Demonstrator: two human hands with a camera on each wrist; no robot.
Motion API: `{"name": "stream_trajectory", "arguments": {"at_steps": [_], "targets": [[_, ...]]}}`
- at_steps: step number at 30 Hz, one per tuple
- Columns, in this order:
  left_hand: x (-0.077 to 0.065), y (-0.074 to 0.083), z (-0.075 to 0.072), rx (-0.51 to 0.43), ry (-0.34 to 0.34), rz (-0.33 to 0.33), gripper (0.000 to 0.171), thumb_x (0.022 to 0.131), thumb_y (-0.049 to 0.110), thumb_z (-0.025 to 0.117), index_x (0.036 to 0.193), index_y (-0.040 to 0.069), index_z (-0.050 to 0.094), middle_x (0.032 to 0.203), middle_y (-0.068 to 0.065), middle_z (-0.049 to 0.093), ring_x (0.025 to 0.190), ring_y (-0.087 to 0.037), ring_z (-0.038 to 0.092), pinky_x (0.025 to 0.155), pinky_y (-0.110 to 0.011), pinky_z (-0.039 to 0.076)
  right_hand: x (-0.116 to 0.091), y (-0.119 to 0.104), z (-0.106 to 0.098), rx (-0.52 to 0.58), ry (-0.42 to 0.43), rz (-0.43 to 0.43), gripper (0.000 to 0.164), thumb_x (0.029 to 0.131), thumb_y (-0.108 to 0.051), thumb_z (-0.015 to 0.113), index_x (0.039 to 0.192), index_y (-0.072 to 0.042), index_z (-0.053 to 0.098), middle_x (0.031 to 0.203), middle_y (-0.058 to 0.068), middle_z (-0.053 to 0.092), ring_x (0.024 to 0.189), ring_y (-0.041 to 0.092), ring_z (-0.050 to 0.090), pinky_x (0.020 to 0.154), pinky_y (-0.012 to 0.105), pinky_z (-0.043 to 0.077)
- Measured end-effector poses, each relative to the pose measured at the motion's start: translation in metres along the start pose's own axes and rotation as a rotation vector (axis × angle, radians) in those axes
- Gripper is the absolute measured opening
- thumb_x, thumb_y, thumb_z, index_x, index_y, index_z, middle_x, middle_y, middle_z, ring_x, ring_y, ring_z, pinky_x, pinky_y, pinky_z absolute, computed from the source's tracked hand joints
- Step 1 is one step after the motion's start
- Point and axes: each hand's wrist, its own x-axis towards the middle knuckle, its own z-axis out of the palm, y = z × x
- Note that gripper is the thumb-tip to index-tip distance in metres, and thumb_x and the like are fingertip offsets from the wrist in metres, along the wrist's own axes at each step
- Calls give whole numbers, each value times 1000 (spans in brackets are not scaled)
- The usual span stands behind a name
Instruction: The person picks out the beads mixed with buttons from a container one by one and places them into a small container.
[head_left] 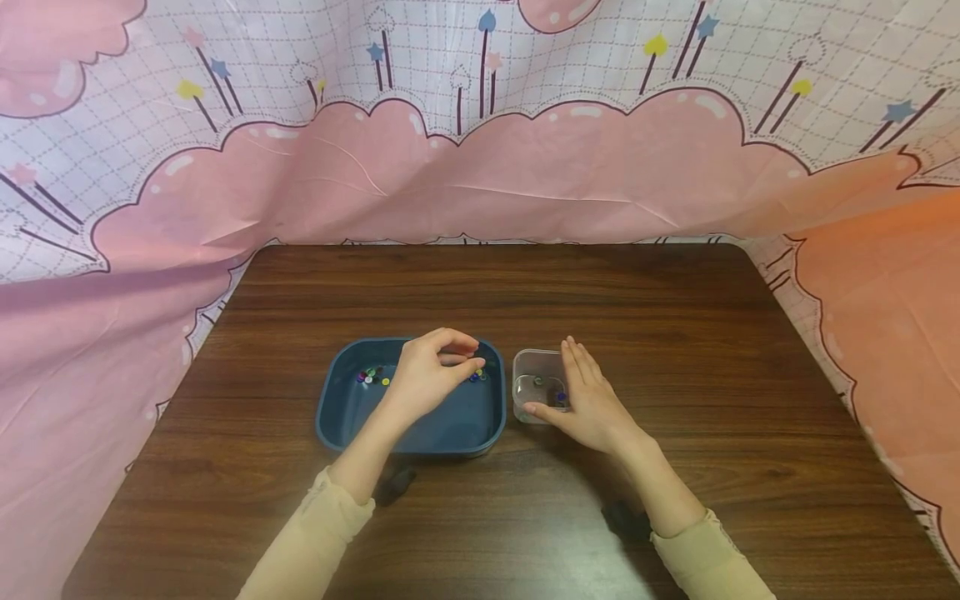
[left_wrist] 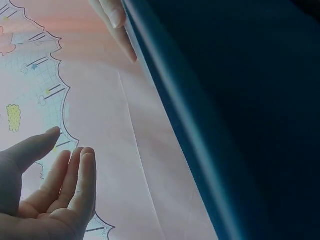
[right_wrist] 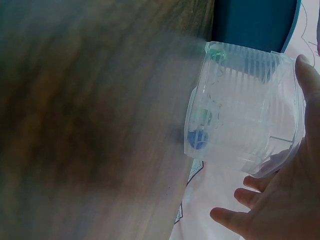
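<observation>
My left hand (head_left: 427,375) hovers over the dark blue basin (head_left: 450,423). In the left wrist view its thumb and loosely bent fingers stand apart with nothing visible between them. Small round coloured pieces (head_left: 369,377) lie in the basin's far left part, and several more (head_left: 477,377) sit at its right end, partly behind the hand. Just right of the basin is a clear plastic container (head_left: 538,360). Against its right side rests my right hand (head_left: 596,407), fingers straight, thumb along the near rim. Inside are a blue round piece (right_wrist: 198,139) and green pieces (right_wrist: 216,53).
Both containers stand on a brown wood-grain table (head_left: 720,375). A dark shape (head_left: 395,485) is by the left wrist and another (head_left: 626,521) by the right wrist. Patterned pink and white cloth (head_left: 525,175) hangs behind the table and at its sides.
</observation>
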Motion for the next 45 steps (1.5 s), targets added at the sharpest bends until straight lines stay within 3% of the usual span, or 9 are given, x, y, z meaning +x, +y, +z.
{"name": "stream_trajectory", "arguments": {"at_steps": [23, 32, 38, 45], "targets": [[-13, -28, -30, 83, 41, -52, 27, 86, 14, 76, 109, 2, 69, 109, -12, 69, 96, -25, 71, 79, -36, 59, 1, 1, 0, -2, 1, -6, 115, 83, -69, 61, 156, -1, 3, 162, 19, 7, 149, 38, 6, 116, 61, 14], [-17, -38, -41, 128, 65, -101, 29, 87, 17, 75, 111, 2, 68, 109, -14, 69, 97, -26, 70, 79, -41, 59, 0, 1, 1, 2, -2, -4, 115, 83, -69, 61, 156, -1, 4, 162, 19, 7, 149, 38, 6, 116, 61, 15], [-19, -49, -49, 119, 94, -164, 32, 89, 17, 73, 115, 1, 67, 112, -17, 68, 100, -28, 70, 81, -41, 58, -1, -1, 0, 11, -8, 2, 115, 83, -69, 61, 156, -1, 3, 163, 19, 6, 149, 38, 6, 115, 62, 15], [-18, -65, -59, 154, 133, -159, 29, 89, 14, 72, 113, -1, 67, 111, -19, 68, 100, -31, 69, 79, -39, 59, -2, -1, -2, 15, -8, 10, 115, 83, -70, 60, 156, -2, 3, 163, 19, 6, 149, 38, 5, 114, 64, 15]]}}
